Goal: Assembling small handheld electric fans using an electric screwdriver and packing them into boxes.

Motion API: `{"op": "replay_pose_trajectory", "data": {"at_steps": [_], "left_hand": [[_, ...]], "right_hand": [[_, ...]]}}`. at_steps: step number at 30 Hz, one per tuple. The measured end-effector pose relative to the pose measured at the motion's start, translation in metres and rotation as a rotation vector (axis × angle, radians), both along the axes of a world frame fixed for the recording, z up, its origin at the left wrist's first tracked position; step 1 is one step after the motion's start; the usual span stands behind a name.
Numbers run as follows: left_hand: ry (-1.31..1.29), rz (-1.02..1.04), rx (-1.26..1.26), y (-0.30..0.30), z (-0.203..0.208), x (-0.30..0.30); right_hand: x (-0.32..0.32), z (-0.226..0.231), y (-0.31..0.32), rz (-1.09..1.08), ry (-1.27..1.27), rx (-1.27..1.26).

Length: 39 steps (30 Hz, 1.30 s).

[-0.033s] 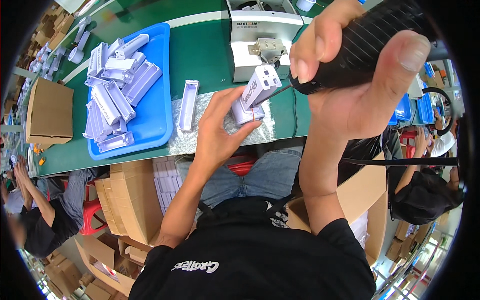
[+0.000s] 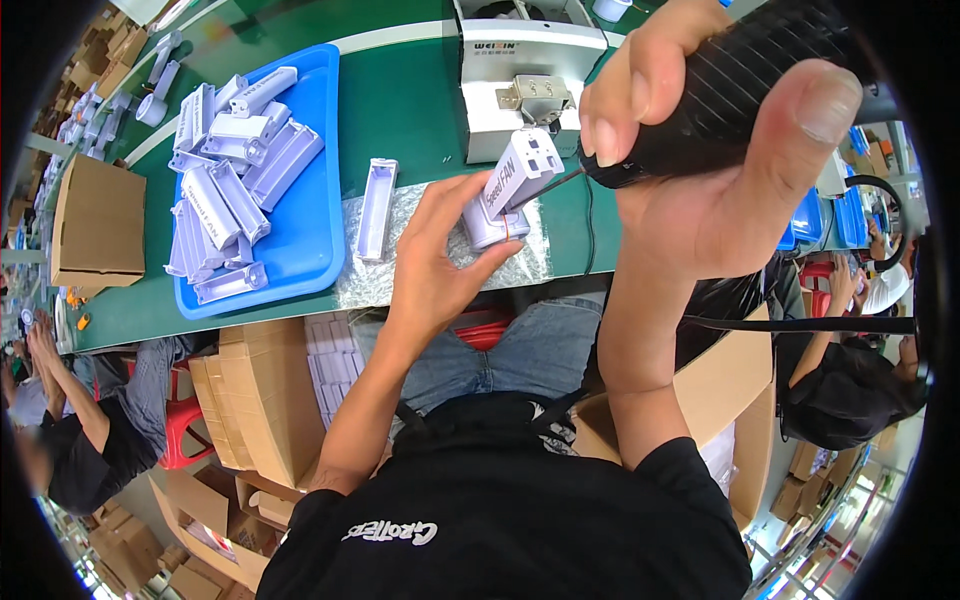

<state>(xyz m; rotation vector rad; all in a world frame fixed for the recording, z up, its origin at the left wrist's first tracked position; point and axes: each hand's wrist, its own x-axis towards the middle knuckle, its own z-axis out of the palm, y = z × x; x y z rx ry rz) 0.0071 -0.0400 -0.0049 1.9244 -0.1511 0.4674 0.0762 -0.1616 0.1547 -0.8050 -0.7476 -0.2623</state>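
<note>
My left hand (image 2: 440, 250) steadies a white plastic housing (image 2: 518, 172), fingers curled round the round base at its foot. The housing stands on end, with square openings in its top. In my right hand (image 2: 690, 200) is a black power screwdriver (image 2: 735, 95), large and close to the camera. Its thin shaft points down to the left, and the tip meets the lower part of the housing; the exact contact spot is too small to make out. A loose white trough-shaped cover (image 2: 377, 210) lies to the left of my left hand, partly on a clear plastic sheet (image 2: 365, 285).
A blue tray (image 2: 325, 245) heaped with white covers sits on the green table (image 2: 400, 110). Behind the housing stands a white metal screw-feeder machine (image 2: 530, 55). A cardboard box (image 2: 100, 222) is at far left. Open cartons flank my legs; co-workers sit on both sides.
</note>
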Motion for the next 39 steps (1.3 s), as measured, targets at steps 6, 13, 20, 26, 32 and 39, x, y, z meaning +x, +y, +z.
{"op": "replay_pose_trajectory", "data": {"at_steps": [6, 13, 20, 26, 32, 39], "left_hand": [[-0.025, 0.015, 0.006, 0.001, 0.002, 0.001], [-0.019, -0.003, 0.021, 0.000, 0.000, 0.002], [-0.019, 0.010, 0.029, -0.002, 0.002, -0.001], [0.007, 0.009, -0.072, 0.000, -0.006, 0.001], [0.029, -0.010, -0.034, 0.000, -0.003, 0.001], [0.034, 0.000, -0.049, 0.001, -0.003, -0.001]], "right_hand": [[-0.003, -0.006, 0.002, 0.033, 0.071, 0.026], [-0.006, 0.001, 0.005, 0.050, 0.105, 0.082], [0.028, 0.015, -0.022, -0.219, -0.047, 0.045], [0.073, 0.013, -0.012, -0.340, -0.222, -0.047], [0.077, 0.010, -0.002, -0.286, -0.229, -0.085], [0.087, 0.002, 0.005, 0.310, -0.214, 0.338]]}}
